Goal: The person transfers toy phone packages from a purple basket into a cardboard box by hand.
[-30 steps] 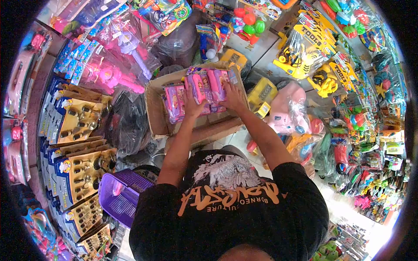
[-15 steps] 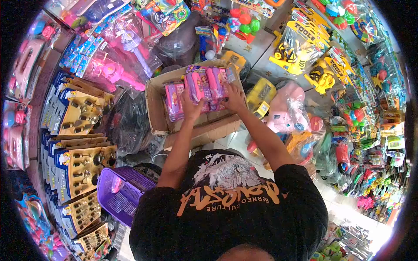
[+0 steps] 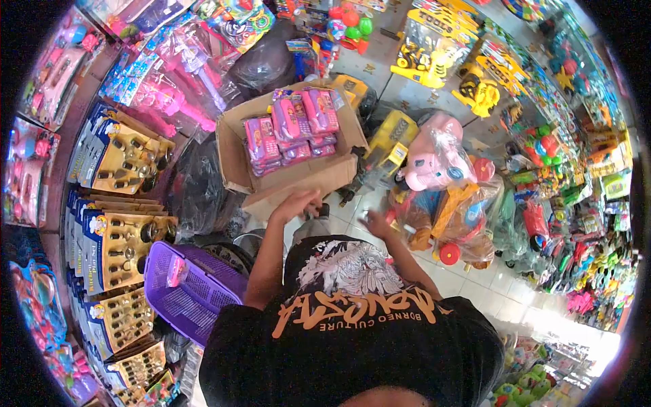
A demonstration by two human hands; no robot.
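Note:
My left hand [image 3: 297, 205] is by the lowered front flap of a cardboard box [image 3: 298, 193], its fingers loosely extended and nothing in them. Further right, my right hand [image 3: 377, 224] hangs over the tiled floor, empty, fingers apart. Inside the box lie several pink-and-purple packaged toys [image 3: 290, 119] with button pads, resembling toy phones. They are stacked in rows, with bare cardboard along the near side.
A purple basket [image 3: 203, 298] with one small pink packet [image 3: 177, 271] in it stands at my left. Kitchen play sets [image 3: 129, 251] line the left side. On the right are a yellow toy truck [image 3: 390, 142], a pink ride-on toy [image 3: 437, 152] and hanging tool sets [image 3: 434, 47].
Both hands have let go of the toys and drawn back out of the box toward my body. The toys stay stacked inside. The view has shifted slightly.

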